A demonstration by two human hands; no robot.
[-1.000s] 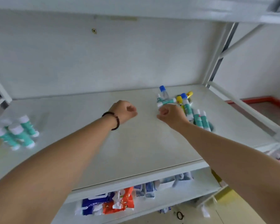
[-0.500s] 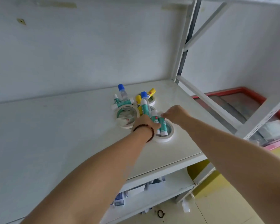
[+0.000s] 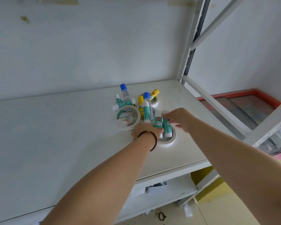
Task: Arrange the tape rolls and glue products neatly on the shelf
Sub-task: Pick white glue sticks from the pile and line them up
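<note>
A pile of tape and glue lies at the right end of the white shelf (image 3: 71, 135). It holds white tape rolls (image 3: 128, 118) (image 3: 168, 142) (image 3: 156, 102), teal glue sticks (image 3: 122, 103), yellow glue sticks (image 3: 140, 105) and blue-capped glue bottles (image 3: 124, 92). Two teal glue sticks (image 3: 158, 123) (image 3: 167, 127) stand tilted over the nearest roll. My left hand (image 3: 146, 132), with a bead bracelet on its wrist, curls around the left stick from below. My right hand (image 3: 180, 118) pinches the right stick near its white cap.
The shelf's white upright post (image 3: 187, 51) and slanted braces (image 3: 214, 108) stand just right of the pile. A lower shelf (image 3: 152, 203) holds boxes. A red-rimmed case (image 3: 253, 103) sits beyond the frame. The back wall is close behind the pile.
My view has swung right toward the pile. Both hands moved from the middle of the shelf onto the pile and closed on the two teal glue sticks.
</note>
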